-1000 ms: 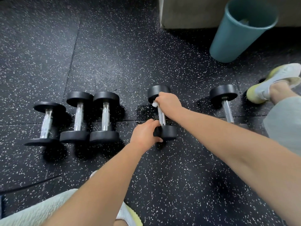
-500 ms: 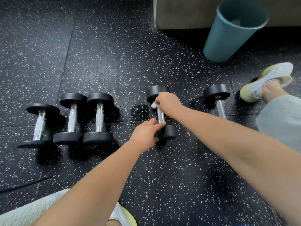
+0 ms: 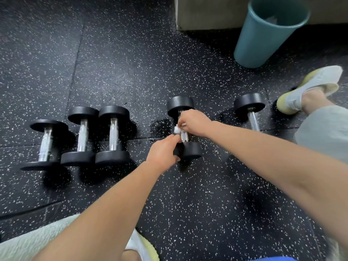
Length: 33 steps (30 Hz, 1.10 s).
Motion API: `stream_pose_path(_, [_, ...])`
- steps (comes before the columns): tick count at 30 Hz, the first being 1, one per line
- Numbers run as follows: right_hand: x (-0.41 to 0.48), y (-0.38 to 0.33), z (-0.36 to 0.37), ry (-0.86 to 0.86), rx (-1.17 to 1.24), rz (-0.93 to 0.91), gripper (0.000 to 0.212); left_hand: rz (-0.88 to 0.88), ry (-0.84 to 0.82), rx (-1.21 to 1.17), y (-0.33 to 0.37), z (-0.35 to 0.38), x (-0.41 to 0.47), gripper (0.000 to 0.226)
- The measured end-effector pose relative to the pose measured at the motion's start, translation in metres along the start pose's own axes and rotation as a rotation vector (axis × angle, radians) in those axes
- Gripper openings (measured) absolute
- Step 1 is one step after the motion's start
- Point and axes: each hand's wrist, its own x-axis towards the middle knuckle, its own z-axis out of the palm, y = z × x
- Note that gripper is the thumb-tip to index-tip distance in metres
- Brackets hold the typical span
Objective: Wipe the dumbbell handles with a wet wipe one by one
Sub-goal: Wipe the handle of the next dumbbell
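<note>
Right hand (image 3: pixel 194 122) is curled round the upper part of a handle (image 3: pixel 184 136), pinching a small white wipe (image 3: pixel 177 129) against the metal; a wad of the wipe sticks out on the left side of the fingers. Left hand (image 3: pixel 162 154) grips the near head of the same dumbbell (image 3: pixel 180 103), fingers bent over its rim and thumb at its near edge, with the index fingertip close to the wipe. This dumbbell lies on the floor (image 3: pixel 122 53) in the middle of the view, its handle pointing away from the person.

Black rubber tiles flecked with white cover the floor. At the top stands a pale block (image 3: pixel 207 12), and just right of it a teal bin (image 3: pixel 263 34) with something white inside, too blurred to name. A grey trouser leg (image 3: pixel 323 129) comes in from the right edge. To the left lie three dumbbells (image 3: pixel 113 134) in a row, the two right ones touching at their near heads, the left one just beside them. Another dumbbell (image 3: pixel 249 103) lies to the right, its near end hidden behind the right forearm. A white and yellow shoe (image 3: pixel 310 85) rests near that one's far head, below the bin. Part of a second shoe (image 3: pixel 139 245) shows at the bottom edge.
</note>
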Motion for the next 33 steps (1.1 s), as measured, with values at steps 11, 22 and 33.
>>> stream_pose_path(11, [-0.012, 0.000, 0.011, -0.172, -0.009, -0.141, 0.007, 0.005, 0.002, -0.012, 0.000, 0.000, 0.001, 0.064])
stream_pose_path(22, [-0.002, 0.005, 0.020, 0.044, -0.089, 0.021, 0.015, -0.011, 0.006, -0.092, 0.005, 0.006, 0.003, 0.063])
stream_pose_path(33, [0.015, 0.012, -0.003, 0.035, -0.051, 0.052, 0.016, -0.024, -0.005, -0.102, 0.015, 0.004, 0.013, 0.056])
